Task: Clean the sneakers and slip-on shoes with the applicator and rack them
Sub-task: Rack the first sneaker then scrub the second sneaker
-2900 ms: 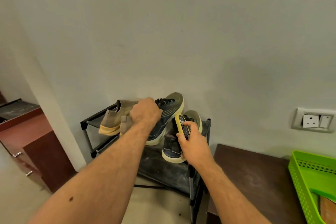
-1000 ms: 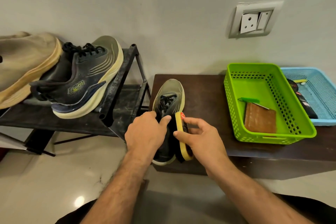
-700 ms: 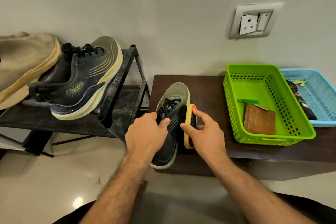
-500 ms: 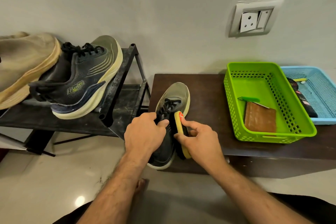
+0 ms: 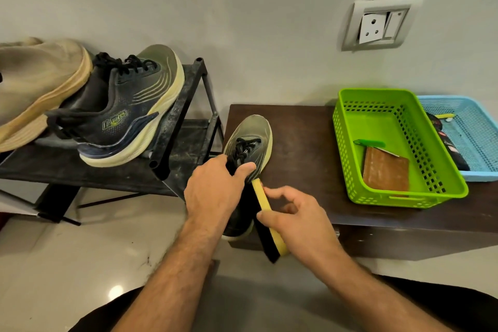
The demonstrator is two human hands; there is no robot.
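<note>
arms: bare, hairy forearms, no sleeves | left forearm (image 5: 172, 272): small dark mole | lap: dark clothing

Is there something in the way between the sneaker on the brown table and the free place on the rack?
Nothing visible blocks it. The sneaker, held by the left hand, sits beside the rack; the shelf part in front of the racked sneaker is bare.

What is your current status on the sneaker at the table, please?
Left hand grips sneaker on table. Right hand holds applicator against its side. Other sneaker racked. Nothing in the way.
</note>
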